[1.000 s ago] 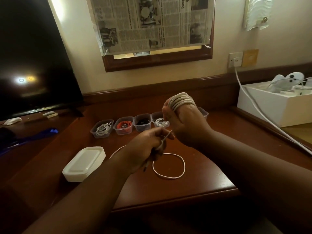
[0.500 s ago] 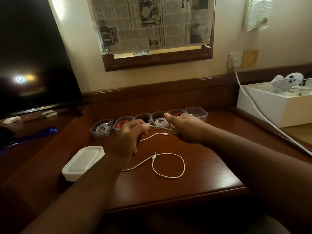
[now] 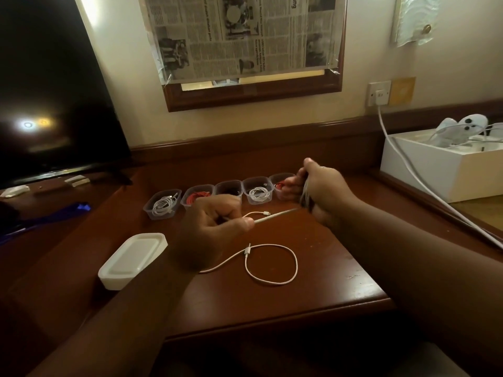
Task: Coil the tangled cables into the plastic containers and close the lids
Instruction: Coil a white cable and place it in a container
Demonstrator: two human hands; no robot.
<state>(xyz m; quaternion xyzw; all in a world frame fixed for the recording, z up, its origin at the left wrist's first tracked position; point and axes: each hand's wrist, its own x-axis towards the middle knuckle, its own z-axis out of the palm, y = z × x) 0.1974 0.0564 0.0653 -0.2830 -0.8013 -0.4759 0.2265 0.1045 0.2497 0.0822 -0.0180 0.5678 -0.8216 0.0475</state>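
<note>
At a wooden desk point(image 3: 313, 273), the right hand point(image 3: 324, 191) closes its grip on a coiled white cable point(image 3: 304, 194) over a row of open containers point(image 3: 257, 190) while the left hand point(image 3: 215, 227) pinches the tail taut, apparently to keep the loops tight.

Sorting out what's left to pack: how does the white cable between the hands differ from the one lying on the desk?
The held cable is pulled taut between the left hand and right hand, partly wound round the right; the loose cable lies slack in one open loop on the desk, untouched. Both are thin and white.
</note>
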